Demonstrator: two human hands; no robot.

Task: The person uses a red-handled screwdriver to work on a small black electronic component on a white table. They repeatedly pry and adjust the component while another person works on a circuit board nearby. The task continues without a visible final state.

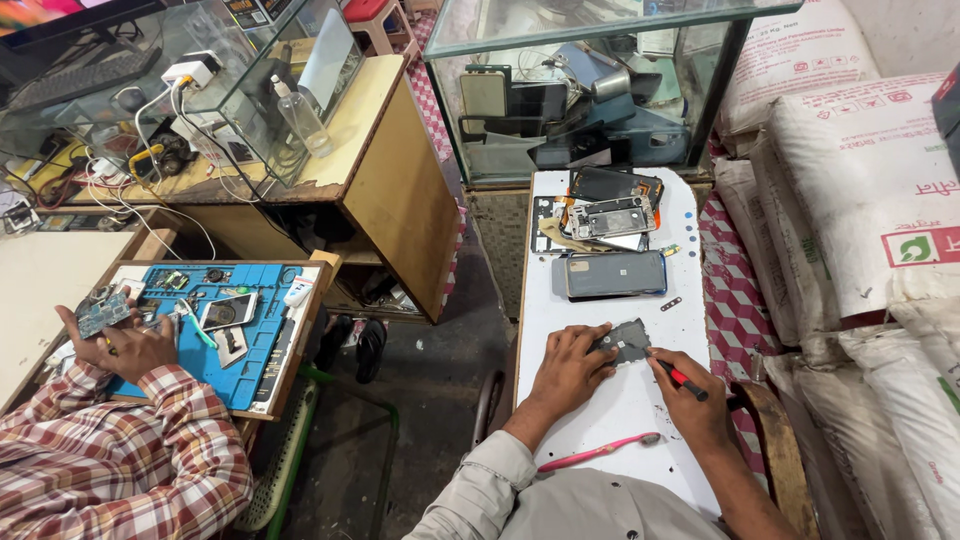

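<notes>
Cramped repair stall, catalogued left to right, each place given relative to your white board [640,400].

Far left of the board: a co-worker's plaid sleeve [120,460], that person's hand [130,345] over a blue work mat [255,340] strewn with small parts and a phone.

Up and left of the board: a glass case [200,100] on a wooden bench, with a clear bottle [300,118] and a tangle of cables.

On the board, near edge: a pink toothbrush [598,452], just beside your left forearm.

On the board, centre: your left hand [570,368], fingers spread flat and pressing down a small dark phone part [625,342]. Judged light, thin and stiff, likely brittle at the corners; best taken by its edges, not its face.

On the board, right of the part: your right hand [690,405], fingers closed around a red-and-black screwdriver [682,380], its tip touching the part.

On the board, far end: a dark phone [614,274] lying flat, and beyond it an opened phone [612,212] with its insides showing.

Right of the board: stacked white sacks [860,200].
</notes>
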